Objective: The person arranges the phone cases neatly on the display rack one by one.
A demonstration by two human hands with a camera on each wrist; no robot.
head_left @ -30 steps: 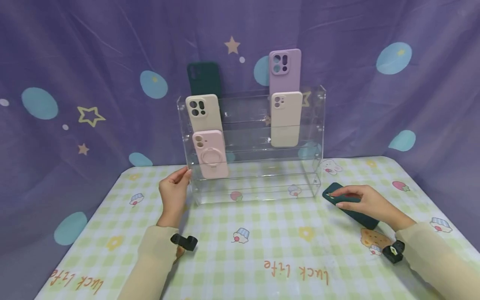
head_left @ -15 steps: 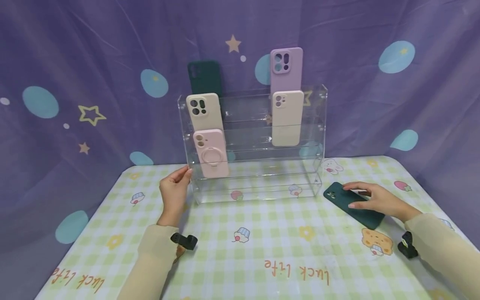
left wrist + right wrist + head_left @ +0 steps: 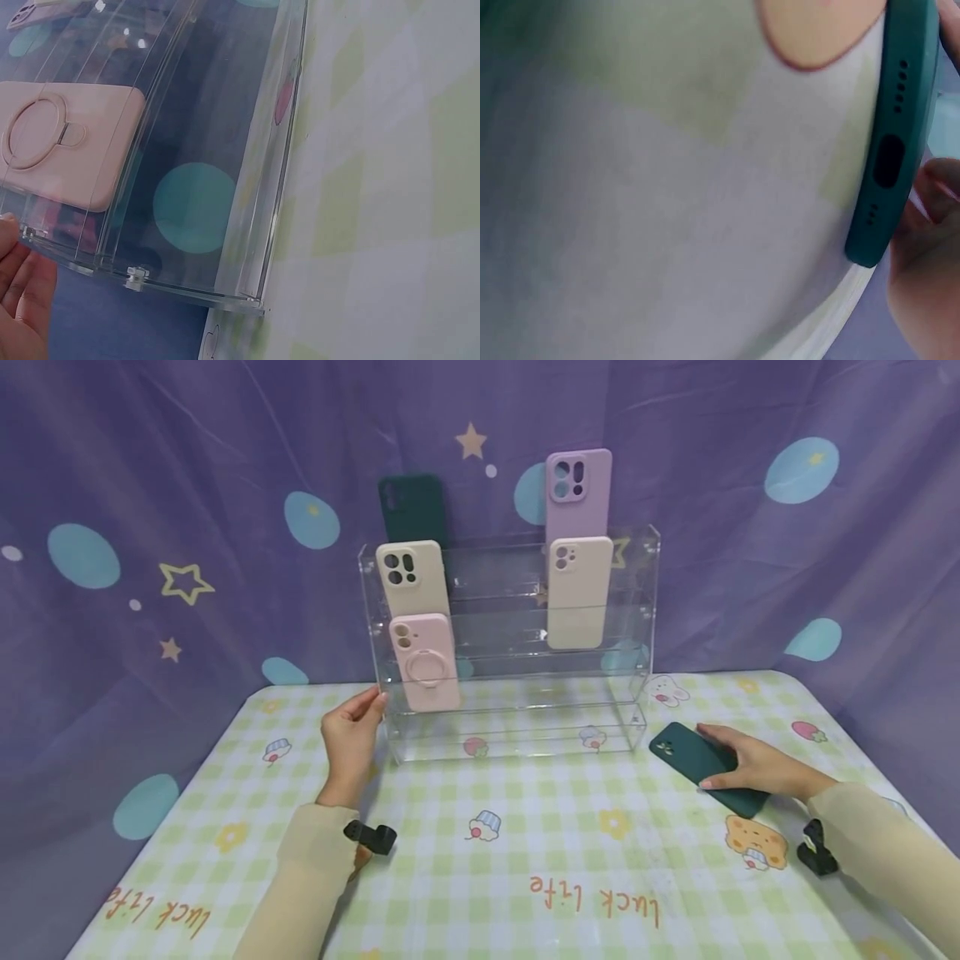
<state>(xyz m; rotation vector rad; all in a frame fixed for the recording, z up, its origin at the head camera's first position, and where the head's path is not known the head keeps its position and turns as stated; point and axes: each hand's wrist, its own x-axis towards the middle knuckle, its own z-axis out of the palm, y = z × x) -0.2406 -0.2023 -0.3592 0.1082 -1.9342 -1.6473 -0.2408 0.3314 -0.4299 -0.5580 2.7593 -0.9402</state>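
Note:
My left hand [image 3: 351, 731] pinches the left side panel of a clear acrylic display rack [image 3: 502, 693]; in the left wrist view, its fingers [image 3: 26, 289] lie at the panel's edge. On the right, my right hand [image 3: 761, 764] spans a dark green phone case [image 3: 693, 756], thumb on the near long edge and fingers at the far one. The case lies flat on the table, camera cutouts toward the rack. Its end with the port opening shows in the right wrist view [image 3: 900, 135]. The fingertips on the far side are partly hidden.
In the rack's left column stand a dark green case [image 3: 412, 510], a cream case [image 3: 412, 577] and a pink case [image 3: 425, 668] with a ring. A purple case [image 3: 579, 510] and a white case [image 3: 579, 593] stand at right. A purple curtain [image 3: 225, 460] hangs behind the checked tablecloth [image 3: 420, 877].
My right hand has slid back from the green case's camera end toward its middle, and its fingers now straddle the two long edges. My left hand keeps its place on the rack.

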